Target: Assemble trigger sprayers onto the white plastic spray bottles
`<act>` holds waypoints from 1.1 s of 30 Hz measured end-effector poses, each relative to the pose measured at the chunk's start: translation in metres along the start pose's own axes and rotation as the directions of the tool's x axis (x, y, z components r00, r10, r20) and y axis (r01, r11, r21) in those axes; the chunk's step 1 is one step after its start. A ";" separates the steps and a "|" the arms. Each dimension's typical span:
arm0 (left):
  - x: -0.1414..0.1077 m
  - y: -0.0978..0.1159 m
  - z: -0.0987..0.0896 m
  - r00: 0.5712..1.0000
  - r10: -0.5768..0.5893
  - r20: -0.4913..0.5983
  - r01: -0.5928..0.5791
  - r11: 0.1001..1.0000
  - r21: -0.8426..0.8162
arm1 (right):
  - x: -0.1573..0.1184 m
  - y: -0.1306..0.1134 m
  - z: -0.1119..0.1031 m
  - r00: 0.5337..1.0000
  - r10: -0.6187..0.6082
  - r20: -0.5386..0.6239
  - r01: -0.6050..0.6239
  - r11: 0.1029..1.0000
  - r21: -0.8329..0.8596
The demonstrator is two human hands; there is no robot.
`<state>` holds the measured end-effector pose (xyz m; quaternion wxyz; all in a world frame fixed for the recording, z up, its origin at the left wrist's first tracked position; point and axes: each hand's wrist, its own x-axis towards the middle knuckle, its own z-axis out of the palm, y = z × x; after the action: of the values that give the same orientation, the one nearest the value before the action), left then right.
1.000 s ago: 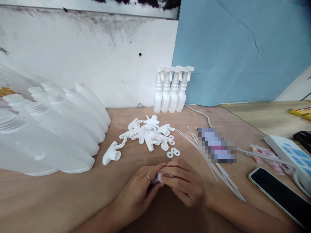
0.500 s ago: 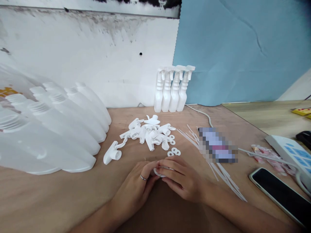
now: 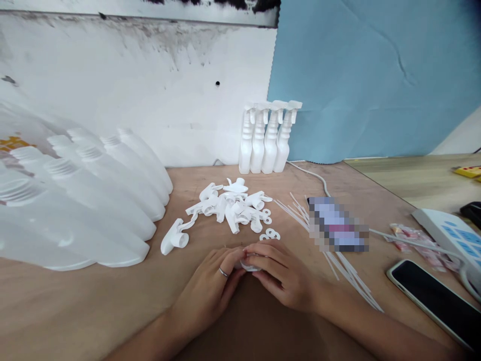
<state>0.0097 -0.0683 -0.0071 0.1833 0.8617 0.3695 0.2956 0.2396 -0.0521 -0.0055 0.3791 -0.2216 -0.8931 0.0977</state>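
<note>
Close to the table's near edge, my left hand (image 3: 210, 278) and my right hand (image 3: 283, 273) meet with curled fingers. Between the fingertips both grip a white trigger spray head (image 3: 251, 266); only a rounded, collar-like bit shows and the rest is covered by my fingers. Just beyond my hands lies a heap of white trigger spray heads (image 3: 231, 203), with a single spray head (image 3: 175, 237) apart at its left. Several flat white washers (image 3: 271, 234) lie beyond my right hand, partly covered by it.
Several white bottles (image 3: 108, 200) without heads crowd the left. Several bottles with spray heads (image 3: 263, 150) stand against the wall. Thin white tubes (image 3: 351, 281), a blurred-out phone (image 3: 334, 223), another phone (image 3: 436, 301), pink packets (image 3: 421, 245) and a power strip (image 3: 451, 235) lie at right.
My fingers have shifted slightly around the spray head, and a little more of its rounded edge shows. My right hand now covers more of the nearest washers.
</note>
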 end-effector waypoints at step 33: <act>0.002 0.004 -0.001 0.975 0.220 -0.039 -0.205 0.950 0.237 | 0.003 -0.015 0.000 0.964 0.233 0.128 -0.231 0.972 -0.033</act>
<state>0.0123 -0.0699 -0.0036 0.0364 0.9018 0.3123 0.2964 0.2334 -0.0644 0.0018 0.3036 -0.3212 -0.8847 0.1479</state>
